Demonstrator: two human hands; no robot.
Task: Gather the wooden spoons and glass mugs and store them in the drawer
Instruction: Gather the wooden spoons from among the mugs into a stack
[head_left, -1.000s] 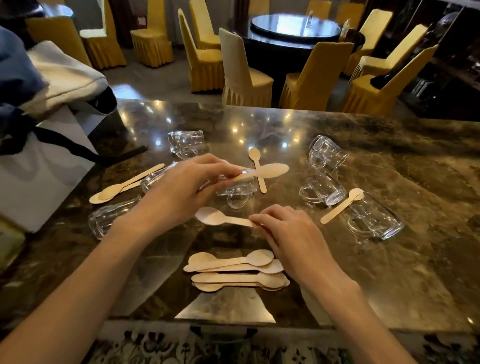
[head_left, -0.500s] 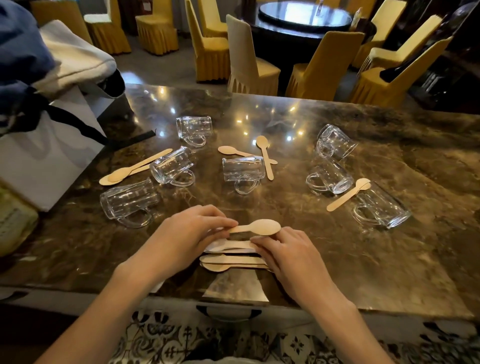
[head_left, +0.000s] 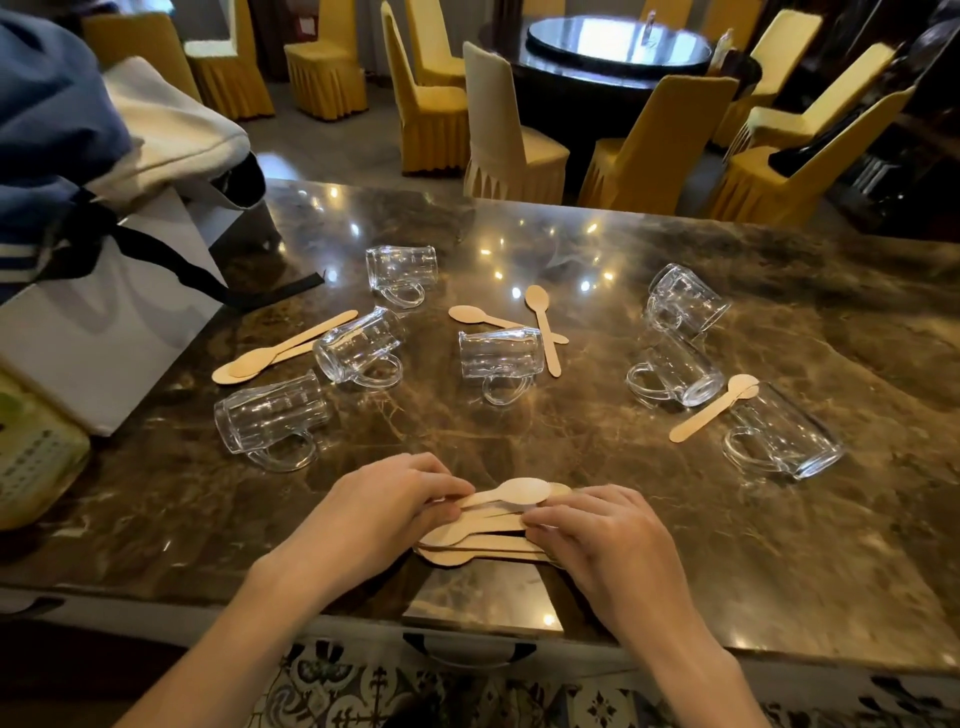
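Observation:
A pile of wooden spoons (head_left: 485, 543) lies near the front edge of the marble counter (head_left: 779, 545). My left hand (head_left: 387, 506) and my right hand (head_left: 605, 538) press in on the pile from both sides, fingertips on the top spoon (head_left: 522, 491). Several glass mugs lie on their sides behind, among them one at the left (head_left: 270, 415), one in the middle (head_left: 498, 353) and one at the right (head_left: 784, 434). Loose spoons lie at the left (head_left: 283, 348), in the middle (head_left: 543, 325) and at the right (head_left: 711, 408). A drawer handle (head_left: 467, 654) shows below the counter's front edge.
A white paper bag (head_left: 104, 322) with dark ribbon and folded clothes stands at the counter's left end. A green packet (head_left: 36, 452) lies at the near left. Yellow-covered chairs (head_left: 511, 135) and a round dark table (head_left: 618, 47) stand beyond the counter.
Both hands came back from the mugs to the near pile, each with a spoon. Those spoons now rest on the pile, and both hands close in around it.

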